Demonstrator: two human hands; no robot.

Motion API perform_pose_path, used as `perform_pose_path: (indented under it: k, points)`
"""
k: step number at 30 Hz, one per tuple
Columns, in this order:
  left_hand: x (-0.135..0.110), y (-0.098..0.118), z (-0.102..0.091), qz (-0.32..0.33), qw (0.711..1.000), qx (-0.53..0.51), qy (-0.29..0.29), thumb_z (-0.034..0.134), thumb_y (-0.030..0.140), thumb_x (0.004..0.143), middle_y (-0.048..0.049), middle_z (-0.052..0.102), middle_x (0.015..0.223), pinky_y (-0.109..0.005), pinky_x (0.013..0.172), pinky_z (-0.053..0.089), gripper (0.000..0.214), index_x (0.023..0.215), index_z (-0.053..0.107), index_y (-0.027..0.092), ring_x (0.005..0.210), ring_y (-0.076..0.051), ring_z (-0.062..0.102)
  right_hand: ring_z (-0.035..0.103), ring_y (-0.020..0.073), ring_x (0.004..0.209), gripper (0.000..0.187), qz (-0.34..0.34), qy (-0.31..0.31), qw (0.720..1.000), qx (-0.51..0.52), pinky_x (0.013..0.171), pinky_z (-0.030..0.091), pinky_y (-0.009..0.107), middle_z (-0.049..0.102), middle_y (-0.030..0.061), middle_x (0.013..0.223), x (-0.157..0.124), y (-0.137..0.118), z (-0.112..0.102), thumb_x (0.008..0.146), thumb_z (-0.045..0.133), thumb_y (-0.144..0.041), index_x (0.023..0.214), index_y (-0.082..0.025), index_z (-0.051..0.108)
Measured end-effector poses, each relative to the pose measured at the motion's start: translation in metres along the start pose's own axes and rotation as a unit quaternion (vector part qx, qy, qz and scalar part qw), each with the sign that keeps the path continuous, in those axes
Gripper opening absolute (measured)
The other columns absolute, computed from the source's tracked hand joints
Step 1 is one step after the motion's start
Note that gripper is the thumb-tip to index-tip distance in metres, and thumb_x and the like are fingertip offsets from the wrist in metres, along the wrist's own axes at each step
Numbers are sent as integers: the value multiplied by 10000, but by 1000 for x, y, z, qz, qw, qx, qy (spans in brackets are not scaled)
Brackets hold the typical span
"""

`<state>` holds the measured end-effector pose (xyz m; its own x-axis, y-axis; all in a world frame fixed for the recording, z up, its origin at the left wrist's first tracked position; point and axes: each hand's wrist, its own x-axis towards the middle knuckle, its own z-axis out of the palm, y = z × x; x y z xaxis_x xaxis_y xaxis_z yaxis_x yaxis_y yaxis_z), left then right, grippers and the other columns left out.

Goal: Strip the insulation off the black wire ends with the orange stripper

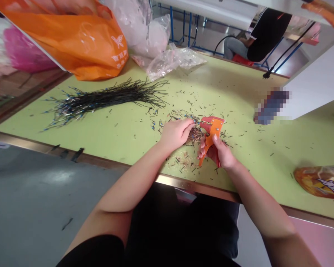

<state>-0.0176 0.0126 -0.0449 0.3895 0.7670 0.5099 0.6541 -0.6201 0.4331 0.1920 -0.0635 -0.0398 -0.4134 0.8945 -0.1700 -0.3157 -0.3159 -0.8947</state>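
My left hand (176, 134) is closed, with thumb and fingers pinched on a thin wire (197, 122) that has a blue tip. This wire reaches to the jaws of an orange and red wire stripper (216, 128). My right hand (222, 150) is wrapped around the stripper's handles. Below and between the hands lies a pile of cut wire bits (195, 134), partly hidden by my fingers. A large bundle of black wires (111, 95) with blue ends at its left rests farther back on the table.
Small black scraps are scattered over the green table (122, 137). An orange bag (97, 44) and clear plastic bags (172, 61) stand at the back. A yellow-brown packet (323, 181) lies at right, near a white panel (317, 78). A person (269, 33) sits beyond.
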Motion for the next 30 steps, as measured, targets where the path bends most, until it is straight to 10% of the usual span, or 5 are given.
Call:
perform_pose_path:
  k: [30]
  points:
    - [6,1,7,-17,999,6,44,465,183,988,-37,789,829,-289,693,494,297,1025,755,236,741,-193,715,515,170,518,570,-135,144,979,-51,477,467,323,517,-15,580,-9,16,43,840,727,-788,735,-240,615]
